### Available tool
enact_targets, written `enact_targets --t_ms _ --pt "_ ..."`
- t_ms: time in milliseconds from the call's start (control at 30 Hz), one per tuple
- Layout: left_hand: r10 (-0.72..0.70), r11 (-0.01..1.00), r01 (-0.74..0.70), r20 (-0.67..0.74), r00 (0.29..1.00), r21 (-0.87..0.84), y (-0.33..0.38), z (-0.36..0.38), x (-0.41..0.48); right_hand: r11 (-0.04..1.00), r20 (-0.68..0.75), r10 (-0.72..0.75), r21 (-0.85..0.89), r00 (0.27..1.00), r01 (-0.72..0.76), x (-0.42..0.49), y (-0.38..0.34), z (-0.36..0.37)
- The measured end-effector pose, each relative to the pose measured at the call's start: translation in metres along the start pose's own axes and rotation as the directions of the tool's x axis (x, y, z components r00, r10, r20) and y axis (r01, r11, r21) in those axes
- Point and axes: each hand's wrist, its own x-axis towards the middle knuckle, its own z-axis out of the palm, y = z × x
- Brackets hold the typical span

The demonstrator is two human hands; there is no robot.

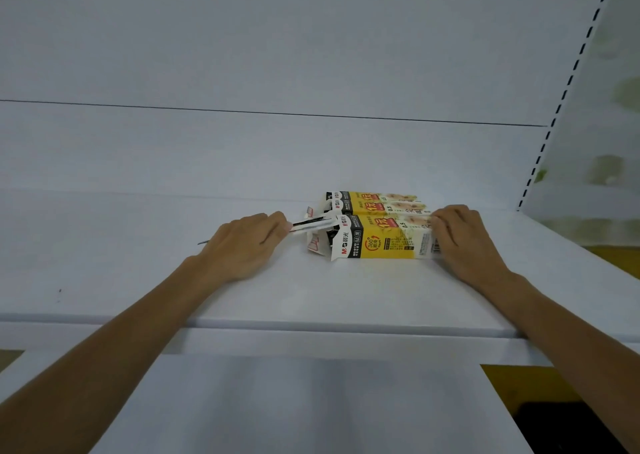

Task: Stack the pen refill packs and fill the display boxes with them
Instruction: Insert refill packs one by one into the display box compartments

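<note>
Currently filling: my left grip [242,246] pinches a refill pack [311,224] at the nine-o'clock mouth of the box [384,240], right grip [464,235] clasping its three-o'clock end; next I'd push straight in.

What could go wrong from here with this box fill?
1. The refill packs, gripped in the left hand, meet the nearest display box at a slant. They may catch on its open flap and crease it, or jam at the mouth.
2. Only the right hand braces the box's far end. A hard push could skew it against the boxes behind.
</note>
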Motion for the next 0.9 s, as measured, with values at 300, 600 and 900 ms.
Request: enact_targets --t_ms 300,600,900 --pt "0.016 1.000 -0.016 -0.039 0.999 0.003 -0.004 0.000 0.006 0.977 0.002 0.151 0.154 0.989 -0.149 0.005 -0.004 0.001" --pt "0.018 1.000 -0.018 -0.042 0.999 -0.010 -0.003 -0.003 0.005 0.918 0.052 0.266 0.291 0.963 -0.269 0.005 -0.006 0.003" --pt "0.000 0.999 0.001 0.023 1.000 -0.055 -0.007 0.002 -0.001 0.981 -0.019 0.139 0.140 0.990 -0.135 0.005 -0.001 0.008"
